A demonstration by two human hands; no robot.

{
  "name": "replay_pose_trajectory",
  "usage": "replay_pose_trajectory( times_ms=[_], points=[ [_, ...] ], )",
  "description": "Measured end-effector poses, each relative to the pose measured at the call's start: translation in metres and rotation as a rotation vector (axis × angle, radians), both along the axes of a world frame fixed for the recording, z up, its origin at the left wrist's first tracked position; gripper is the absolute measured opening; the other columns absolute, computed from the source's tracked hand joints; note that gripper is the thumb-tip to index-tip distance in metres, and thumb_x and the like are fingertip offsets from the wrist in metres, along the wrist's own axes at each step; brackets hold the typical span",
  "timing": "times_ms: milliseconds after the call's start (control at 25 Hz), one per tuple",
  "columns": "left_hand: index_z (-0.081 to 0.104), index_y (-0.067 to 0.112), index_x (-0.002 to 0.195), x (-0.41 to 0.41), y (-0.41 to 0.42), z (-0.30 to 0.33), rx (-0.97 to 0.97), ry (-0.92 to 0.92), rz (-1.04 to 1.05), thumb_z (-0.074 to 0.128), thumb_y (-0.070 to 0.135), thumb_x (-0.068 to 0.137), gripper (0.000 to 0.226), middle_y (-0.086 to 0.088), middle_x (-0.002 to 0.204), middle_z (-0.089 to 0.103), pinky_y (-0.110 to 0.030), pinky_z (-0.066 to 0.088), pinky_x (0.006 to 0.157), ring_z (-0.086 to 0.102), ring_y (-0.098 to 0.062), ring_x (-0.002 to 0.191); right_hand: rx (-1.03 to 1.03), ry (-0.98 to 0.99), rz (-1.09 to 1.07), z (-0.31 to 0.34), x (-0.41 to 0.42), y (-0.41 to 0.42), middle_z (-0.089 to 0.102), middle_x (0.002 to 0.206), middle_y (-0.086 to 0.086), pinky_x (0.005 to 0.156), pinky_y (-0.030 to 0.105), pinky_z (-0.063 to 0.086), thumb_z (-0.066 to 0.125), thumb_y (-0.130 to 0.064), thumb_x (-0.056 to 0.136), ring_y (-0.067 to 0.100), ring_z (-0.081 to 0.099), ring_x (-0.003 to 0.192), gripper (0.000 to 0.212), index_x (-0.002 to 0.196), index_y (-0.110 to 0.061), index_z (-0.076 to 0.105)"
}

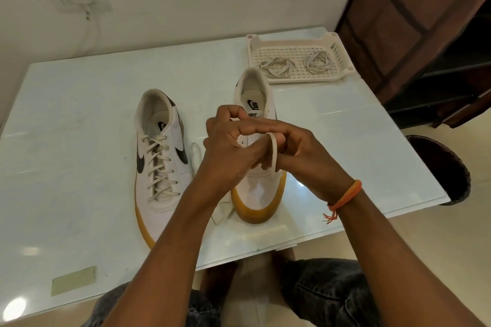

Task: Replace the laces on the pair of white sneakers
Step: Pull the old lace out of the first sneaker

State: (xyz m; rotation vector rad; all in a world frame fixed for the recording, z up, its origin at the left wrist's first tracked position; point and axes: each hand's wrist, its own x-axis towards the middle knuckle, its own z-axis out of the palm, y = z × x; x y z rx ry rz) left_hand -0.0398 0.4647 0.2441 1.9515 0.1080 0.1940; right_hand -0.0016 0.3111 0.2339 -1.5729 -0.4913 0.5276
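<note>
Bare table (79, 103) left of laced sneaker (159, 162); tray (292, 58) behind.

Single head-worn wide-angle view, looking forward and down (steeply), close over table (79, 114) near edge

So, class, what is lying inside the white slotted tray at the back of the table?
Two loose bundles of laces lie on the tray floor, apart. Nothing covers them.

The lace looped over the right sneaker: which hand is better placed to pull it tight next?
Probably the right hand: the lace loops round its fingers above the right sneaker. The left hand curls beside it, its grip hidden.
</note>
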Motion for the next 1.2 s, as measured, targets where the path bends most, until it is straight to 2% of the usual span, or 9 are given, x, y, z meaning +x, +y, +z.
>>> replay_pose_trajectory(
  times_ms=[160,320,400,480,600,680,840,1040,1200],
  points=[
    [0.060,0.058,0.101,-0.003,-0.003,0.006,0.067,0.080,-0.177,0.079,0.033,0.078,0.039,0.012,0.136,0.038,-0.005,0.028,0.089,0.031,-0.010,0.129,-0.201,-0.055,0.100,0.000,-0.003,0.003,0.073,0.084,0.011,0.071,0.038,0.058,0.055,0.003,0.092,0.023,0.070,0.077,0.020,0.100,-0.004,0.072],
    [0.049,0.051,0.131,-0.002,0.025,-0.007,0.237,0.180,-0.129,0.075,0.036,0.074,0.064,0.011,0.141,0.039,-0.030,0.034,0.103,0.037,-0.011,0.128,-0.187,0.053,-0.223,0.004,0.017,-0.022,0.072,0.078,0.012,0.065,0.031,0.054,0.057,-0.004,0.094,0.018,0.065,0.068,0.014,0.091,-0.006,0.071],
    [0.061,0.035,0.118,-0.001,0.035,-0.018,0.352,0.238,0.017,0.069,0.022,0.081,0.040,0.007,0.126,0.057,-0.035,0.046,0.098,0.056,-0.011,0.109,-0.222,0.034,-0.520,0.000,0.032,-0.048,0.072,0.079,0.012,0.065,0.031,0.054,0.058,0.000,0.091,0.020,0.067,0.072,0.016,0.088,-0.011,0.070],
    [0.069,0.026,0.091,-0.001,0.037,-0.024,0.391,0.324,0.071,0.066,0.015,0.086,0.012,0.007,0.100,0.070,-0.018,0.051,0.077,0.063,-0.006,0.085,-0.485,-0.083,-0.638,-0.010,0.039,-0.071,0.073,0.090,0.010,0.072,0.030,0.054,0.058,0.008,0.085,0.024,0.069,0.085,0.027,0.084,-0.016,0.070],
    [0.070,0.022,0.074,-0.002,0.032,-0.024,0.433,0.387,0.060,0.066,0.021,0.088,0.015,0.010,0.076,0.069,-0.006,0.036,0.053,0.061,-0.002,0.068,-0.909,-0.215,-0.672,-0.018,0.034,-0.075,0.069,0.109,0.011,0.075,0.031,0.050,0.051,0.013,0.082,0.025,0.062,0.084,0.037,0.076,-0.018,0.071],
    [0.070,0.019,0.074,-0.003,0.030,-0.020,0.419,0.386,0.054,0.071,0.032,0.086,0.017,0.009,0.073,0.068,-0.012,0.037,0.053,0.061,-0.003,0.066,-0.883,-0.422,-0.768,-0.010,0.031,-0.062,0.069,0.097,0.011,0.075,0.033,0.050,0.050,0.010,0.082,0.023,0.060,0.077,0.036,0.066,-0.020,0.064],
    [0.073,0.017,0.078,-0.005,0.032,-0.017,0.408,0.398,-0.017,0.085,0.035,0.071,0.023,0.008,0.076,0.068,-0.018,0.046,0.062,0.064,-0.007,0.073,-0.535,-0.664,-0.389,-0.015,0.011,-0.011,0.066,0.095,0.003,0.082,0.026,0.049,0.061,0.001,0.076,0.016,0.061,0.088,0.021,0.090,-0.013,0.069],
    [0.077,0.014,0.081,-0.006,0.030,-0.017,0.457,0.331,-0.043,0.080,0.022,0.079,0.009,0.004,0.084,0.071,-0.027,0.050,0.078,0.066,-0.011,0.083,-0.721,-0.715,-0.177,-0.031,0.000,0.008,0.060,0.122,0.010,0.091,0.040,0.053,0.063,-0.007,0.089,0.027,0.061,0.105,0.028,0.115,-0.013,0.070],
    [0.073,0.020,0.082,-0.006,0.039,-0.010,0.311,0.306,0.015,0.067,0.018,0.090,0.010,0.010,0.085,0.071,-0.023,0.050,0.071,0.066,-0.005,0.080,-0.875,-0.767,-0.126,-0.032,0.008,0.000,0.053,0.141,0.009,0.114,0.050,0.030,0.056,-0.001,0.091,0.028,0.050,0.130,0.035,0.118,-0.020,0.070]
  ],
)
